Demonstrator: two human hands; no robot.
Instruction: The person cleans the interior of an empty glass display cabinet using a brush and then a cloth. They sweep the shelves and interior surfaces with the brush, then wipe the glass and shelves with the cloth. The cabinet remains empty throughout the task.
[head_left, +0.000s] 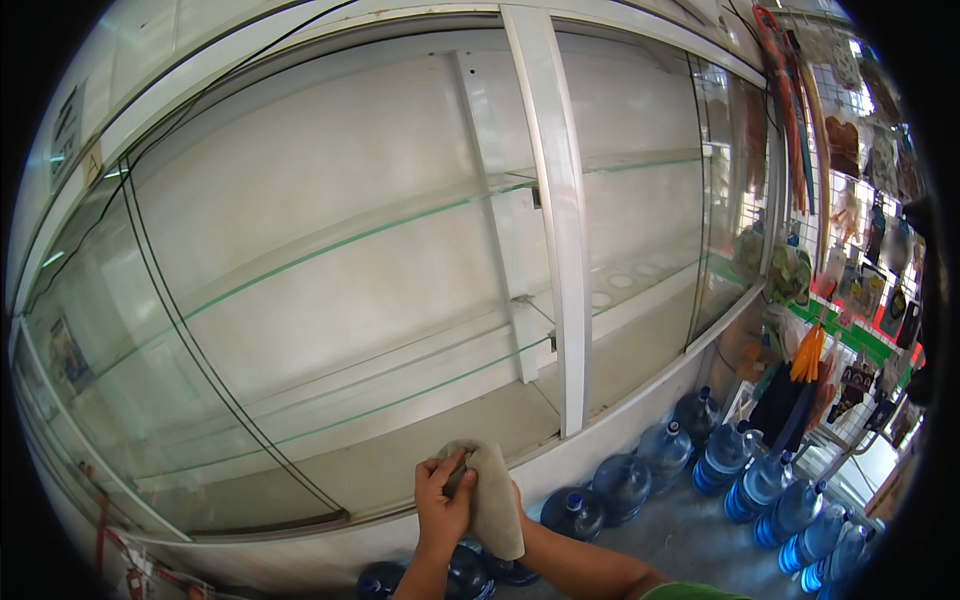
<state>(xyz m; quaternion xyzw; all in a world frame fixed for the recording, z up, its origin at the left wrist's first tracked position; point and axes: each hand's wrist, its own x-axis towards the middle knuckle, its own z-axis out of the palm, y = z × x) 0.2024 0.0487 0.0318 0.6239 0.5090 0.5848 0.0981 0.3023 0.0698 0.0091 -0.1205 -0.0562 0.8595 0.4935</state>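
A greyish-beige cloth (496, 502) hangs between my two hands, low in the middle of the view. My left hand (444, 499) grips its upper left edge with thumb and fingers. Behind the cloth, my right hand (517, 501) is mostly hidden; only its edge and the wrist show, so its fingers cannot be made out. In front of me stands a display cabinet with a white upright post (559, 225), glass shelves (337, 247) and sliding glass panes, one at the left (187, 375). Its floor panel (450, 412) lies just beyond my hands.
Several large blue water bottles (574, 514) stand on the grey floor (660, 547) below the cabinet and to the right. Packaged goods hang on a wire grid rack (847, 165) at the far right. A black cable (225, 82) crosses the cabinet's upper left.
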